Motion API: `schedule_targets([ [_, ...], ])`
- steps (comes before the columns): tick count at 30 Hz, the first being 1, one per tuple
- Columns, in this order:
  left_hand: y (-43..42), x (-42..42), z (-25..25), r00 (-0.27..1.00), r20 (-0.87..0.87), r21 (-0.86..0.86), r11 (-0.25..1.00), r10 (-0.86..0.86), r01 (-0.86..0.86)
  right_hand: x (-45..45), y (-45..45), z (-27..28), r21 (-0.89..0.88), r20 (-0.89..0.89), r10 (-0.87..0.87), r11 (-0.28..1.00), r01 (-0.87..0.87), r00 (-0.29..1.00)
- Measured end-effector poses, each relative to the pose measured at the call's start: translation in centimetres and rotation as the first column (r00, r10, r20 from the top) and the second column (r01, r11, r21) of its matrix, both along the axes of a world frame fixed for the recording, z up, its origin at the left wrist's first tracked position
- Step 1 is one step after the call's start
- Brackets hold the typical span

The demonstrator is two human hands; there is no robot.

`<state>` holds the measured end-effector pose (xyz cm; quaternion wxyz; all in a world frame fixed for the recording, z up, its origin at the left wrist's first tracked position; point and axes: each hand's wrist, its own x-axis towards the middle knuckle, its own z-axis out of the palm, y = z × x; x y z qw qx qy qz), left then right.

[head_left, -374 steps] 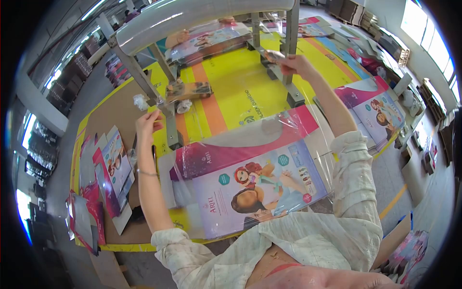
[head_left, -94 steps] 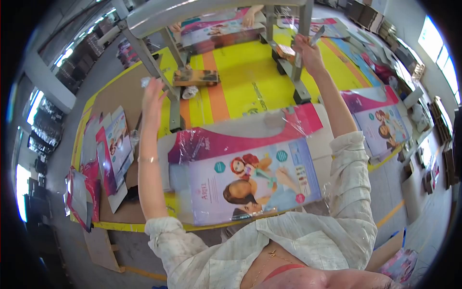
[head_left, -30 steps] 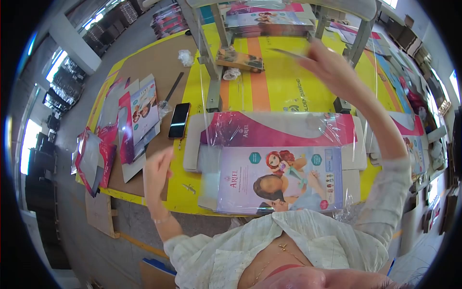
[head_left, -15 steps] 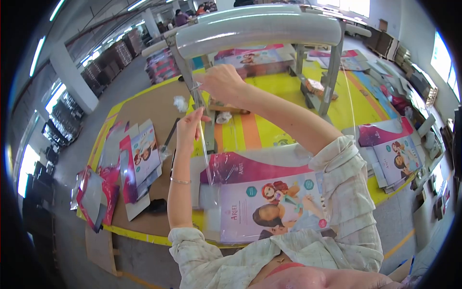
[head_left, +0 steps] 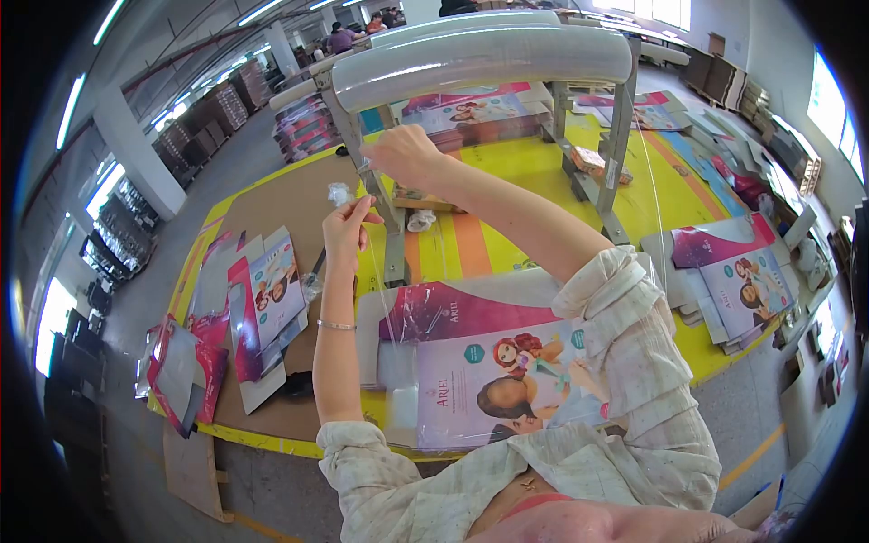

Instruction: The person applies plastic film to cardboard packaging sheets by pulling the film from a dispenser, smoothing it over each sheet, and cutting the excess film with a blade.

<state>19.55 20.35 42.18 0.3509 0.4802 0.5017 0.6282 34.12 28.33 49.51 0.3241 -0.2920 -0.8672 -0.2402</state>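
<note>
My right hand (head_left: 403,152) is closed in a fist by the left post of a metal stand (head_left: 385,217), its fingertips turned away from view. Lower and to the left, my left hand (head_left: 346,231) pinches what looks like the edge of clear plastic film, thumb uppermost. A faint strand of that film runs from the hands down towards a flat printed Ariel carton sheet (head_left: 453,385) in front of me. Clear film (head_left: 398,326) lies over the sheet, wrinkled along its left side. Above, a wide roll of clear film (head_left: 480,68) rests across the stand.
Printed cartons (head_left: 267,303) and crumpled film-wrapped pieces (head_left: 186,371) lie on the table's left side. More cartons (head_left: 747,285) are stacked at the right. A yellow-topped table (head_left: 516,195) carries the stand, with a carton pile (head_left: 475,113) behind it. People sit far back.
Both hands have shifted slightly left, and my left hand is a little higher. The film strand between and below them shows less clearly. The view has moved slightly.
</note>
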Motion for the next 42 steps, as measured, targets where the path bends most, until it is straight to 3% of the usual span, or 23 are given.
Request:
schedule_targets([
  [6,-0.3,0.0,-0.1,1.000,0.005,0.017,1.000,0.004,-0.004,1.9,-0.8,0.4,0.001,0.087,-0.041,0.999,0.041,0.995],
  [11,-0.6,0.0,0.1,1.000,0.011,0.011,1.000,-0.010,0.010,9.6,0.3,0.9,-0.003,0.248,-0.326,0.941,0.337,0.912],
  [13,-0.8,0.1,0.3,1.000,0.006,0.008,1.000,-0.008,0.008,14.7,-0.8,1.8,-0.053,0.220,-0.357,0.925,0.376,0.908],
  [15,-1.0,0.3,0.5,1.000,-0.005,-0.004,1.000,0.017,-0.017,19.7,-2.4,2.2,-0.012,0.178,-0.509,0.855,0.519,0.842],
  [20,-0.4,-0.2,0.2,0.999,-0.006,-0.014,0.999,-0.032,0.032,32.4,-2.6,0.8,-0.109,-0.087,-0.478,0.876,0.469,0.874],
  [21,-0.3,-0.4,0.1,0.999,-0.010,-0.018,0.999,-0.040,0.040,33.7,-3.2,0.9,-0.188,-0.066,-0.569,0.814,0.549,0.820],
  [23,0.5,-1.4,-0.6,0.996,0.010,-0.006,0.996,-0.089,0.089,36.6,-3.0,-0.3,-0.250,-0.227,-0.486,0.867,0.431,0.844],
  [25,0.4,-1.4,-0.6,0.994,0.009,-0.010,0.994,-0.110,0.110,37.6,-3.0,-0.8,-0.709,-0.437,-0.596,0.689,0.149,0.674],
  [26,0.3,-1.4,-0.6,0.993,0.011,-0.009,0.993,-0.120,0.120,37.7,-2.9,-1.3,-0.709,-0.438,-0.600,0.688,0.153,0.670],
  [28,0.5,-1.4,-0.4,0.991,0.015,-0.007,0.991,-0.134,0.134,36.5,-2.9,-1.9,-0.686,-0.725,-0.523,0.612,-0.395,0.449],
  [30,0.9,-1.5,-0.4,0.992,0.013,-0.022,0.992,-0.124,0.124,35.2,-2.4,-2.2,-0.631,-0.770,-0.493,0.492,-0.600,0.405],
  [33,1.3,-1.9,-1.3,0.996,0.020,-0.075,0.994,-0.081,0.083,33.5,-0.6,-3.6,-0.679,-0.725,-0.472,0.369,-0.635,0.501],
  [36,2.6,-1.8,-3.3,0.999,-0.007,-0.137,0.990,-0.043,0.041,33.8,3.3,-8.8,-0.734,-0.670,-0.493,0.331,-0.593,0.555],
  [38,3.7,-1.7,-5.4,0.999,-0.034,-0.185,0.983,-0.014,0.007,33.1,5.0,-11.7,-0.854,-0.518,-0.605,0.326,-0.405,0.605],
  [41,5.5,-1.9,-9.7,0.998,-0.041,-0.238,0.971,-0.048,0.036,32.1,6.4,-17.6,-0.843,-0.537,-0.562,0.329,-0.425,0.630],
  [42,6.1,-1.7,-11.3,0.994,-0.095,-0.291,0.957,-0.052,0.022,31.7,7.0,-19.8,-0.880,-0.472,-0.643,0.299,-0.370,0.603],
])
